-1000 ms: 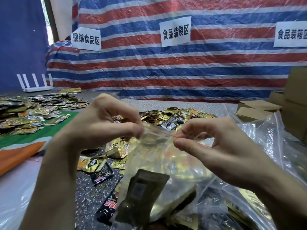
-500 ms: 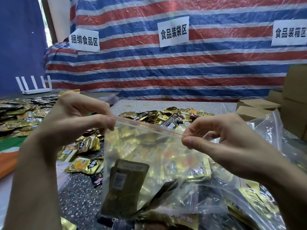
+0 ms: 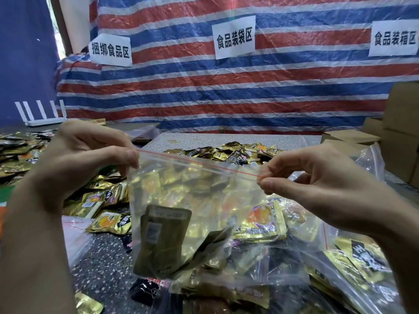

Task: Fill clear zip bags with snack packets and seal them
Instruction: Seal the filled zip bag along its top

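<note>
I hold a clear zip bag (image 3: 181, 196) up in front of me by its red-lined zip strip (image 3: 199, 163). My left hand (image 3: 86, 159) pinches the strip's left end between thumb and fingers. My right hand (image 3: 317, 184) pinches the right end. The strip is stretched straight between them. Inside the bag hang an olive-brown packet (image 3: 161, 241) and a gold snack packet (image 3: 260, 223). Loose gold and black snack packets (image 3: 106, 207) lie on the speckled table (image 3: 102, 275) under and behind the bag.
More filled clear bags (image 3: 353, 268) lie at the lower right. A heap of packets (image 3: 229, 151) sits at mid table, another heap (image 3: 18, 152) far left. Cardboard boxes (image 3: 401, 132) stand right. A white router (image 3: 43, 114) stands back left before the striped tarp (image 3: 226, 87).
My hands have drawn apart along the zip strip, the left one sliding left. The bag's top went from bunched to stretched flat and wide, and the bag hangs fully spread.
</note>
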Available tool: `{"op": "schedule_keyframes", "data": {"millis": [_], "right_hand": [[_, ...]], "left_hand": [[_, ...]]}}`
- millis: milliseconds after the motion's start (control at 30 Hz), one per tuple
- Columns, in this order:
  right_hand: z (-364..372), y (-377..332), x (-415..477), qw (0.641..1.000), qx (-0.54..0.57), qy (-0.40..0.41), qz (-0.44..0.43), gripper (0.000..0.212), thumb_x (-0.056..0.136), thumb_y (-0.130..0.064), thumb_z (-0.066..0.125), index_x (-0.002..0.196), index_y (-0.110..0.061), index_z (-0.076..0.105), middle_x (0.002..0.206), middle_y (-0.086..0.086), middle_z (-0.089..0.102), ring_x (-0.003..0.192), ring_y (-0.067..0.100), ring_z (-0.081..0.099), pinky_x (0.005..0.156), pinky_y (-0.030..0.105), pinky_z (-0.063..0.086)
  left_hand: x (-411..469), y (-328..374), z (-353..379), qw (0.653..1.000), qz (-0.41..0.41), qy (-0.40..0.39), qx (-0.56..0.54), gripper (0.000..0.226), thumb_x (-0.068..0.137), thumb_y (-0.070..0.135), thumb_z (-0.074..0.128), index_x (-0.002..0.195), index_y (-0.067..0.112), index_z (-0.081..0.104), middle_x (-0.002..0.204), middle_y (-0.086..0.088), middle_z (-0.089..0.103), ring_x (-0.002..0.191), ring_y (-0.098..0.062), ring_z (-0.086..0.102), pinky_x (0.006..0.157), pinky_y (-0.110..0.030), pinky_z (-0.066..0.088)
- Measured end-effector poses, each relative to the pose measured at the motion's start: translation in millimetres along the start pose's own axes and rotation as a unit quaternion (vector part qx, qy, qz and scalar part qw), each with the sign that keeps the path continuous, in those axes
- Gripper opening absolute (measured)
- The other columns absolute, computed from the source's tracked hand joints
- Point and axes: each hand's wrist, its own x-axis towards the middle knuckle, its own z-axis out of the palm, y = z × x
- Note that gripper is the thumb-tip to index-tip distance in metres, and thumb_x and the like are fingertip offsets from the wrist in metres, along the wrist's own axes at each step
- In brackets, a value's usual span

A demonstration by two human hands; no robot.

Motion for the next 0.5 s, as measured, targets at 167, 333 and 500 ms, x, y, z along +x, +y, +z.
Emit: {"op": "schedule_keyframes", "data": {"millis": [167,333,500], "right_hand": [[-0.1,-0.4,1.1,1.0,-0.014,0.001,0.004,0.021,0.076,-0.045,0.064,0.081,-0.028,0.075,0.082,-0.015,0.073,0.077,0.002,0.066,0.071,0.024,0.053],[6.0,4.1,5.0,0.995,-0.044,0.088,0.016,0.025,0.08,-0.048,0.065,0.075,-0.026,0.075,0.073,-0.015,0.072,0.071,0.001,0.066,0.065,0.023,0.055],[6.6,2.9,4.7,0.992,-0.059,0.096,0.056,0.037,0.079,-0.057,0.054,0.073,-0.026,0.073,0.069,-0.015,0.071,0.068,0.002,0.066,0.07,0.041,0.058]], "left_hand": [[1.8,-6.5,-5.3,1.0,0.001,0.009,0.013,0.059,0.062,0.07,0.078,0.08,0.014,0.076,0.075,-0.015,0.074,0.068,-0.04,0.069,0.076,-0.049,0.056],[8.6,7.0,9.3,0.999,0.049,0.004,-0.016,0.033,0.083,0.047,0.07,0.073,0.016,0.071,0.069,-0.01,0.072,0.058,-0.03,0.069,0.051,-0.023,0.053],[19.7,19.2,25.8,0.994,0.007,0.111,-0.008,0.021,0.092,0.034,0.049,0.076,0.024,0.058,0.082,-0.007,0.076,0.052,-0.036,0.07,0.035,-0.028,0.048]]}}
